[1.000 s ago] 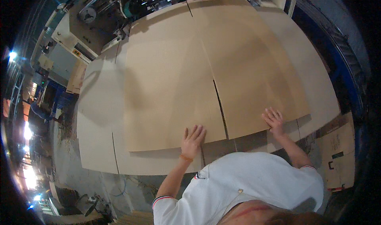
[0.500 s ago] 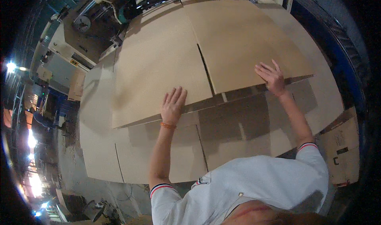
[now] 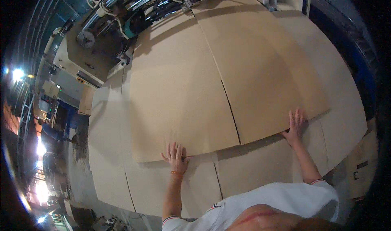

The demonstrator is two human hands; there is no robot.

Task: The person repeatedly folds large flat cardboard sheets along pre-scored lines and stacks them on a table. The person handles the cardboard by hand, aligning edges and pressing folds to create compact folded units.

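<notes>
A large brown cardboard sheet (image 3: 183,84) with a crease and a slot down its middle lies over wider pale cardboard sheets (image 3: 108,137). Its far end reaches the machine. On the near edge, left of the slot, my left hand (image 3: 176,155) rests with fingers stretched over the top; an orange band circles that wrist. Toward the near right corner, my right hand (image 3: 296,127) sits at the same edge, fingers spread on top and the thumb at the rim. Neither hand is wrapped round anything.
A machine with rollers (image 3: 134,7) stands at the far side, its beige housing (image 3: 81,60) to the left. Cardboard boxes (image 3: 360,166) are at the lower right. Beyond the left side, a person in blue (image 3: 51,131) is in the background.
The brown sheet's near edge has come closer to me and lies lower over the sheets beneath. Both hands have moved nearer along with it, and the right fingers have spread.
</notes>
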